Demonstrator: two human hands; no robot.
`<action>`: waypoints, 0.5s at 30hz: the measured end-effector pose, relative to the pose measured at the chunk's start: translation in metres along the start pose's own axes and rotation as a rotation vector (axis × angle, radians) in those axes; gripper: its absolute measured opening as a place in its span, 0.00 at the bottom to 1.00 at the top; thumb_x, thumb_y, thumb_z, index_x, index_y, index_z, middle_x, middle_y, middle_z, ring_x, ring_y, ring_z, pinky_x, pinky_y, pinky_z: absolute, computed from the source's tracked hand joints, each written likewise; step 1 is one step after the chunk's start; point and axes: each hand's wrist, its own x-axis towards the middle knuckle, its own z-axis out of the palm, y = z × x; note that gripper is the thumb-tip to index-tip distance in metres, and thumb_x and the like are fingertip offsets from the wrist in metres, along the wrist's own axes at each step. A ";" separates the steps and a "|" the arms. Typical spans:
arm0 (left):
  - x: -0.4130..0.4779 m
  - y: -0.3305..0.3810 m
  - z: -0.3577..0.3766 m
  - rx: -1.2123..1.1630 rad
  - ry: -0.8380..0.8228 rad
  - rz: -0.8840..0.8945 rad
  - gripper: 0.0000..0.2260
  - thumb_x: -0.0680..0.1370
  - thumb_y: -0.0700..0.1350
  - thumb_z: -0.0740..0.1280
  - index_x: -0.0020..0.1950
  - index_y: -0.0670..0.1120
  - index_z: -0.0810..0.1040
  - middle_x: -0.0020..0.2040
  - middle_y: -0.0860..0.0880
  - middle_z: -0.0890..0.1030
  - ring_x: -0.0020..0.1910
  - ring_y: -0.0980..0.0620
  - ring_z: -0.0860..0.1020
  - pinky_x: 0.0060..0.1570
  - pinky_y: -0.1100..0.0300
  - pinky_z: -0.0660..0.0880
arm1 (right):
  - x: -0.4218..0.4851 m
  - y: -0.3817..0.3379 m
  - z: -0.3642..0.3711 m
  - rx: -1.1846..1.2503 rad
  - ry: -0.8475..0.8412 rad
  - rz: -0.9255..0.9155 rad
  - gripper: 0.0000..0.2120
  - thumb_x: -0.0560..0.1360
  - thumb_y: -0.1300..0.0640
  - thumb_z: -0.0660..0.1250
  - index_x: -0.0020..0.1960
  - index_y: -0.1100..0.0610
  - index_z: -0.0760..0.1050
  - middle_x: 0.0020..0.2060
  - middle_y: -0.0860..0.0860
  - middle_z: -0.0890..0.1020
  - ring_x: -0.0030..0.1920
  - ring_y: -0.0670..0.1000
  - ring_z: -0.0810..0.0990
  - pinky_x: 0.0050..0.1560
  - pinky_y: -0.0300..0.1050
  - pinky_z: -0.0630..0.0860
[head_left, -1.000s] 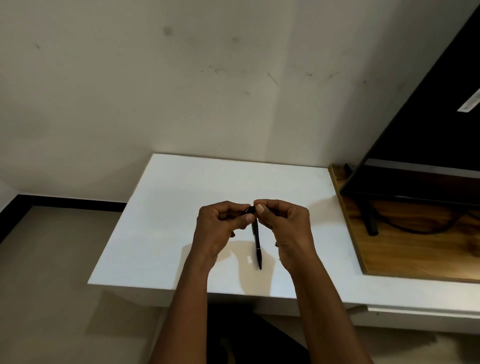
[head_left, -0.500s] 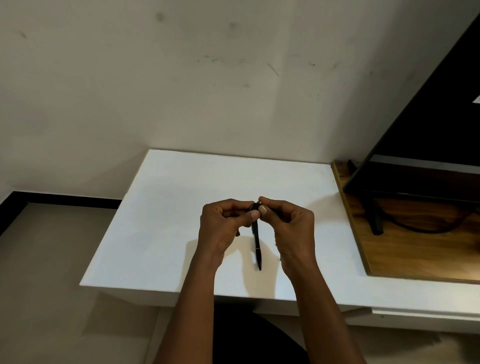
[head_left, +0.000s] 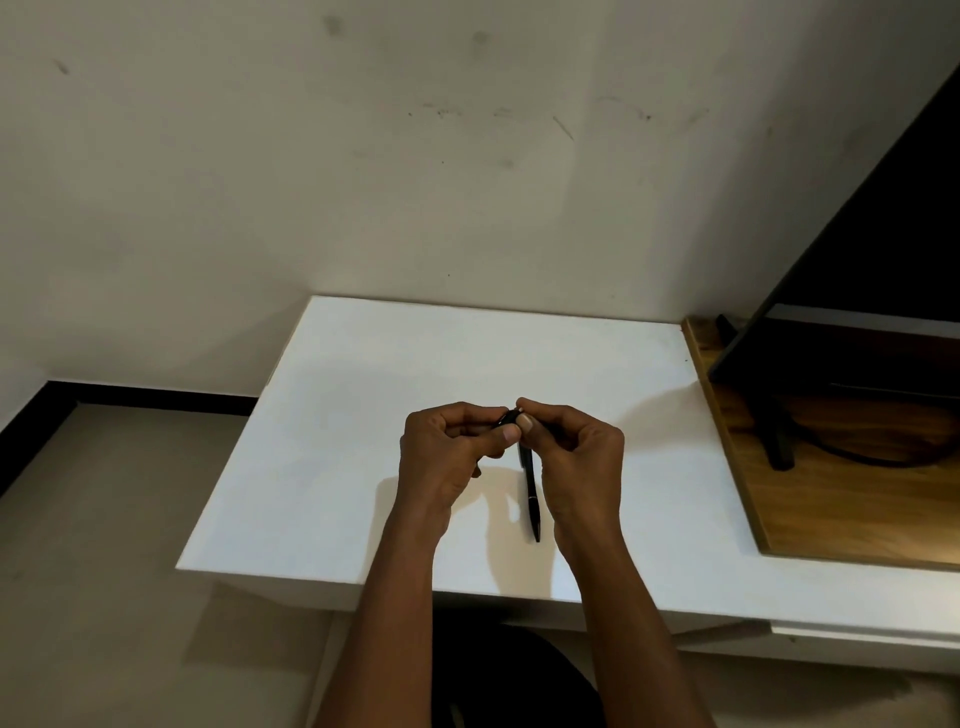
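Your left hand (head_left: 448, 457) and right hand (head_left: 577, 454) meet thumb to thumb. Each pinches the top end of a black pen (head_left: 531, 488) between thumb and curled fingers. Your left thumb and forefinger close on the short black end that sticks out toward the left. Your right thumb and forefinger clamp the barrel just beside it, so the two thumbnails almost touch. Whether that end piece is a separate cap, you cannot tell from here.

From your fingers the pen runs down toward you, its tip pointing at the near edge of the table (head_left: 337, 441). A thin pale ring crosses the barrel low down. Any print or brand on it is too small to read. The pen is lifted off the white top, and its shadow falls just to the left of it, between your wrists.

You hold the pen over the middle of the table, nearer the front edge than the back edge, which meets the wall (head_left: 363, 182).

At the table's right edge a wooden board (head_left: 841, 519) lies flat on the top. A dark screen (head_left: 883, 234) leans over the board. Its black foot (head_left: 779, 447) and a black cable (head_left: 872, 460) rest on the wood. Left of the table, the floor (head_left: 104, 519) meets a black skirting (head_left: 156, 396).
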 end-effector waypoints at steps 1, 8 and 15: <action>0.000 0.000 0.000 -0.003 0.003 -0.005 0.08 0.66 0.45 0.81 0.44 0.51 0.88 0.35 0.48 0.87 0.32 0.56 0.82 0.26 0.67 0.70 | 0.000 0.001 0.001 0.012 -0.001 0.000 0.09 0.75 0.66 0.72 0.48 0.53 0.86 0.43 0.47 0.89 0.46 0.43 0.87 0.46 0.30 0.78; 0.005 0.001 -0.006 -0.042 -0.035 -0.023 0.09 0.69 0.46 0.80 0.47 0.51 0.87 0.38 0.48 0.88 0.35 0.55 0.83 0.33 0.61 0.73 | -0.001 0.007 0.001 0.349 -0.033 0.152 0.13 0.76 0.65 0.71 0.60 0.58 0.83 0.50 0.55 0.88 0.52 0.51 0.87 0.51 0.38 0.82; 0.009 0.002 -0.034 -0.178 0.110 -0.040 0.12 0.73 0.43 0.76 0.56 0.52 0.85 0.42 0.47 0.88 0.37 0.53 0.85 0.30 0.65 0.76 | 0.011 0.026 0.002 -0.268 -0.014 0.063 0.10 0.76 0.65 0.70 0.52 0.53 0.85 0.43 0.48 0.88 0.44 0.48 0.87 0.52 0.40 0.81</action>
